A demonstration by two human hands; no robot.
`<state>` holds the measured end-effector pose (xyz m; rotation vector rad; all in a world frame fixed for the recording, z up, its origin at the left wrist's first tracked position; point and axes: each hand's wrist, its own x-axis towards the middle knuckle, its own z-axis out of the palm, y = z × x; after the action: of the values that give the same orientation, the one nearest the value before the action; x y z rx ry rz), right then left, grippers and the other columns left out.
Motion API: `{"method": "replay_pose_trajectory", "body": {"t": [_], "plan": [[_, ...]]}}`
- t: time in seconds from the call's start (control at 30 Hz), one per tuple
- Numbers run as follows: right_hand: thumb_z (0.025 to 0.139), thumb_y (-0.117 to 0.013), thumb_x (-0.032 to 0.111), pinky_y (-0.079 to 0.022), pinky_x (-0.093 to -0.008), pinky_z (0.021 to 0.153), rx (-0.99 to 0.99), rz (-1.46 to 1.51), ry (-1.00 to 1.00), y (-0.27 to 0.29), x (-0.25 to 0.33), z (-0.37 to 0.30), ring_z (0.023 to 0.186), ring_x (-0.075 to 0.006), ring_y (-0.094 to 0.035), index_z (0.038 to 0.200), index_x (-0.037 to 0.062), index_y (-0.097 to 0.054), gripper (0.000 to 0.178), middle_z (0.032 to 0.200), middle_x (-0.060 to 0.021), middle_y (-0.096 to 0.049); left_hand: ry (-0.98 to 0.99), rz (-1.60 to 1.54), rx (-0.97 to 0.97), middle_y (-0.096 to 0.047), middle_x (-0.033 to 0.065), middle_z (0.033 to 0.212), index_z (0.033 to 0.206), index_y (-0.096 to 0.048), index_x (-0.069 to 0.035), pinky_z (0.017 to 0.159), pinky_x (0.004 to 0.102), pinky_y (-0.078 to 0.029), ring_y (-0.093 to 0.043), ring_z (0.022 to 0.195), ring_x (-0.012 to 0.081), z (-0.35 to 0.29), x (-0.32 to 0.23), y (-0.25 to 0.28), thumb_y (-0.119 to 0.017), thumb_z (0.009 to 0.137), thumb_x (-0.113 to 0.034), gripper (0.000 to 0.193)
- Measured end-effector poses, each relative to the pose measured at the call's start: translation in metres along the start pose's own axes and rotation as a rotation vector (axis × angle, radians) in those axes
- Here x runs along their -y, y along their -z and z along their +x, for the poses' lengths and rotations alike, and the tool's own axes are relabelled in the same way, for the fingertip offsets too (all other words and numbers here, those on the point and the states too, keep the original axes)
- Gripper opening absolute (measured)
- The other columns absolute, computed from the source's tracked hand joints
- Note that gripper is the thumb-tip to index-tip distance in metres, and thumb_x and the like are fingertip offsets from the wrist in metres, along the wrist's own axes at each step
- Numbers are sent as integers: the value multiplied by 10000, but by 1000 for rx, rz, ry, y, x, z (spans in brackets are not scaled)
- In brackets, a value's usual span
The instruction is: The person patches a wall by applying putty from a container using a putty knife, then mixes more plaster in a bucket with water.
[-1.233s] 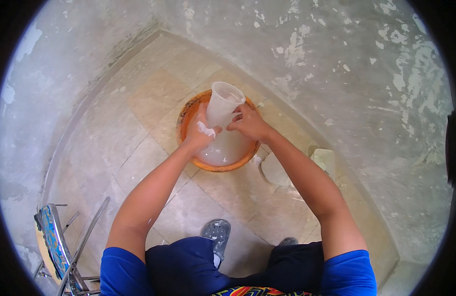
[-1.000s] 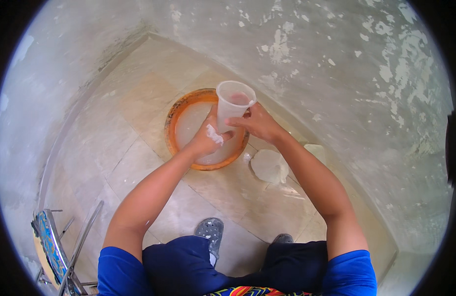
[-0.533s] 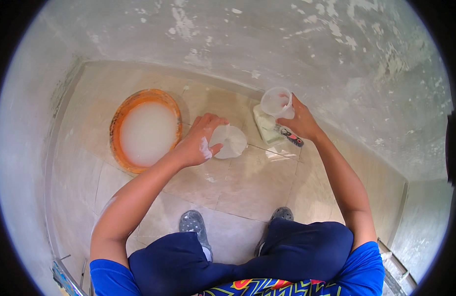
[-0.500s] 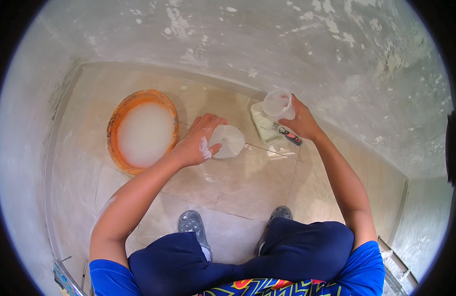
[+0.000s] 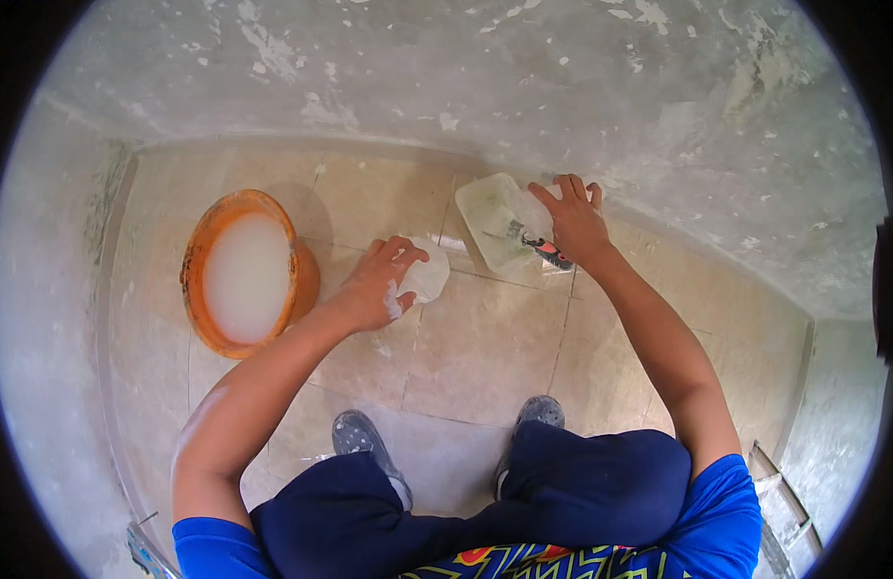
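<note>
My left hand (image 5: 377,283), smeared with white on the thumb side, is closed round the edge of a pale, roundish, lid-like thing (image 5: 428,271). To the far right, my right hand (image 5: 574,218) grips a translucent plastic cup (image 5: 537,214), mostly hidden behind the fingers and tipped over. Just left of that cup lies a whitish rectangular plastic tub (image 5: 485,198). A tool with a black and red handle (image 5: 549,253) rests across the tub's near right side; its head is hard to make out.
An orange bucket (image 5: 306,280) of milky white liquid (image 5: 246,280) stands on the tiled floor (image 5: 475,347) at left. Grey, patchy walls (image 5: 389,77) close in the far side and both sides. Part of a ladder-like frame (image 5: 786,492) shows at lower right. My shoes (image 5: 358,431) are near.
My right hand has turned the cup over, so its open mouth no longer faces up. The view has shifted, uncovering more of the tub. My left hand keeps its grip.
</note>
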<state>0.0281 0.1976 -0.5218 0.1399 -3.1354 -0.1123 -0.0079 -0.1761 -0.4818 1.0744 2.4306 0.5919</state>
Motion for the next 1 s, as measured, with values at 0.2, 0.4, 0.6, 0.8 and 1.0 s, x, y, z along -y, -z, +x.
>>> {"method": "replay_pose_trajectory", "body": {"t": [0.2,0.4,0.6,0.8,1.0], "plan": [[757,-822,43,-307,-626,1146,-59,-142,44,4,7,-2,1454,-320,-399,1537,279,-498,877,1492,-172,-475,34,-21,3,-494,164,1447,1400,-538,-132,1159,480,-421,-482,1323,400,-7,0,6,-774,868,-55,587],[815,-785,60,-339,-644,1133,-122,-197,181,17,12,-9,1511,-337,-364,1514,293,-521,782,1559,-161,-443,12,-41,-52,-511,174,1440,1397,-535,-119,1157,478,-414,-484,1326,405,-6,-3,0,-772,869,-57,583],[783,-830,108,-337,-595,1146,-132,178,100,57,45,-15,1451,-340,-404,1522,239,-528,809,1502,-163,-500,-5,-167,-268,-555,168,1400,1406,-531,-117,1134,479,-436,-518,1299,398,-1,-5,-1,-793,874,-91,593],[854,-898,214,-490,-437,1039,193,1122,68,103,90,-1,1319,-263,-555,1537,108,-462,817,1442,-119,-543,47,-436,-413,-570,171,1395,1497,-476,-93,1104,459,-471,-538,1317,330,-4,-26,25,-886,863,-297,781],[914,-862,256,-561,-402,1004,266,1387,265,139,186,35,1240,-239,-631,1544,40,-423,797,1409,-154,-594,171,-436,-418,-587,220,1409,1471,-530,-17,1098,442,-484,-581,1296,344,-68,-11,61,-904,833,-431,848]]}}
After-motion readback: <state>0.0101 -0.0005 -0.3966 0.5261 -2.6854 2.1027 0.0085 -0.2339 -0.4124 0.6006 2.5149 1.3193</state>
